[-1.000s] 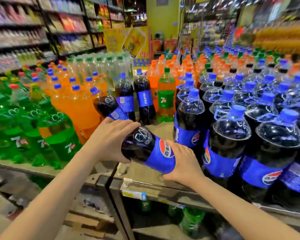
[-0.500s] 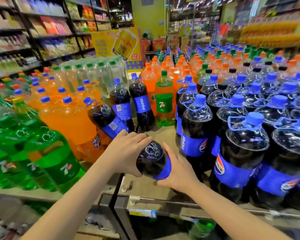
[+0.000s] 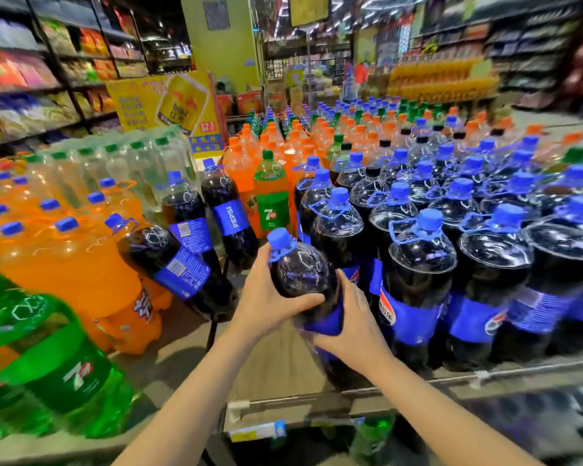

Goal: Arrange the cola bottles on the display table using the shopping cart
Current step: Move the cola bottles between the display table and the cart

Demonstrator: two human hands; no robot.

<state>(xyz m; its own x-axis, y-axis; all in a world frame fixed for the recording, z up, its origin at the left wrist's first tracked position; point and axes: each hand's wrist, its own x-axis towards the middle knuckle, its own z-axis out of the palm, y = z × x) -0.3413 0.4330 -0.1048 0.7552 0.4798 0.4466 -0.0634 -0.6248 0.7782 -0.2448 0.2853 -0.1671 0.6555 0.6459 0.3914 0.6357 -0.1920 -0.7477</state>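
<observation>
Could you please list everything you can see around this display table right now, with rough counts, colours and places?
Held cola bottle: one, dark with blue cap and label, near upright at the table's front gap.
Standing cola bottles: dozens, blue caps, packed on the right.
Leaning cola bottle: one, tilted against the orange bottles.
Upright cola bottles behind it: two, blue labels.
Orange soda bottles: many, left and centre back.
Green soda bottles: several, near left; one more at centre.
Clear bottles: one wrapped pack, back left.
Display table: wooden top, bare patch at front.
Yellow poster: one, behind.
Left hand: grip on the bottle's shoulder.
Right hand: grip on its label.
</observation>
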